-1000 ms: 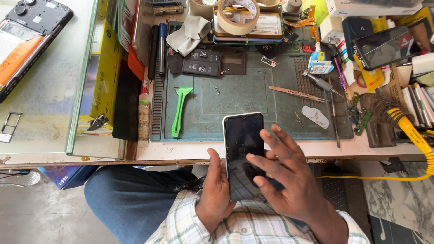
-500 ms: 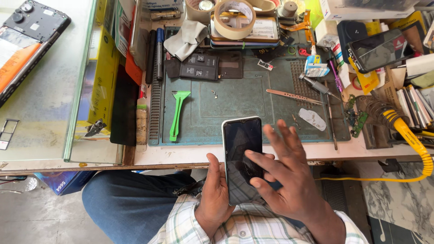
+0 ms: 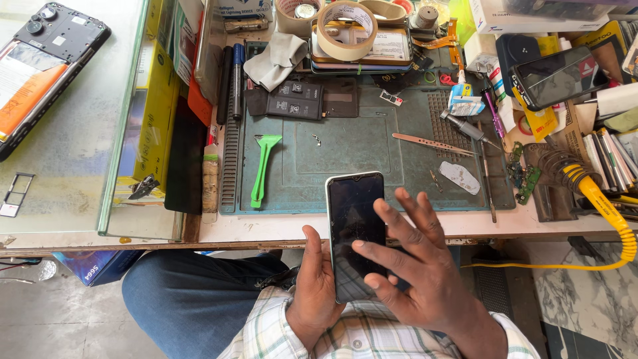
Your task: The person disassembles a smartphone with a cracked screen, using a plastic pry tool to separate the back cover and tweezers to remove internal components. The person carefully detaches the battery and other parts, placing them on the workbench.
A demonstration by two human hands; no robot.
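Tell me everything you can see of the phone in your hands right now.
The phone is a slim black slab with rounded corners and a glossy, dark, smudged screen, face up. It is held lengthwise over the lap, its top end past the edge of the green work mat. The left hand grips its lower left side; the right hand has its fingers spread across the screen's lower right.

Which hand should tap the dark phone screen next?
Probably the right hand: its spread fingers lie over the phone glass already. The left hand is busy gripping the phone's left edge from beneath, thumb on the side, so it can't easily reach across.
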